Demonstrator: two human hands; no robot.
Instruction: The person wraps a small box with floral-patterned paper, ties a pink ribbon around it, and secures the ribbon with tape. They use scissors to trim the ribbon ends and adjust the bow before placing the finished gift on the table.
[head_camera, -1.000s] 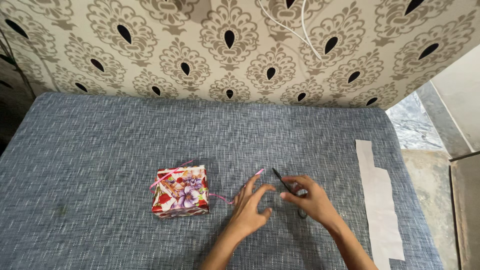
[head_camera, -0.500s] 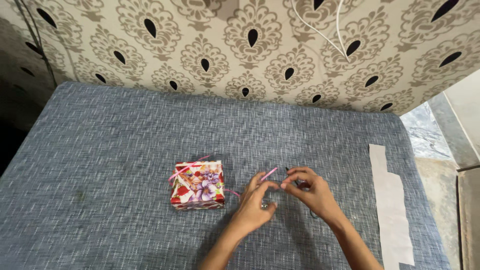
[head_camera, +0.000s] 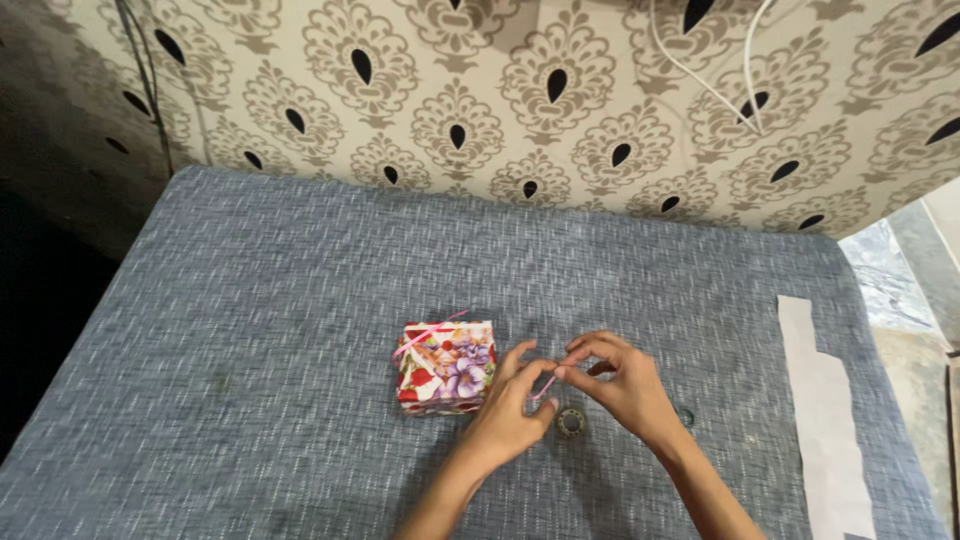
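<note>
The left hand (head_camera: 505, 415) and the right hand (head_camera: 622, 385) now meet fingertip to fingertip, both pinched on the thin pink ribbon (head_camera: 545, 385), which shows only as a short curl between them. A second ago the two hands were apart, the left one spread open and the right one around a pair of dark scissors; half a second ago they were closing in on the ribbon's free end. The scissors' blades are no longer visible: only a dark ring (head_camera: 685, 416) peeks out at 3 o'clock of the right wrist, perhaps a handle loop, though I cannot tell for sure. A small round spool (head_camera: 570, 422) lies on the cloth just below the fingers, at 6 o'clock. So the cutting tool seems set down and the work has shifted to handling the ribbon by hand.

At 9 o'clock of the hands, just beside the left fingers, sits the small box wrapped in red floral paper (head_camera: 446, 366), pink ribbon crossing its top. Everything rests on the blue-grey woven worktop (head_camera: 250, 300). Far out at 3 o'clock a long white paper strip (head_camera: 825, 400) lies along the edge.
</note>
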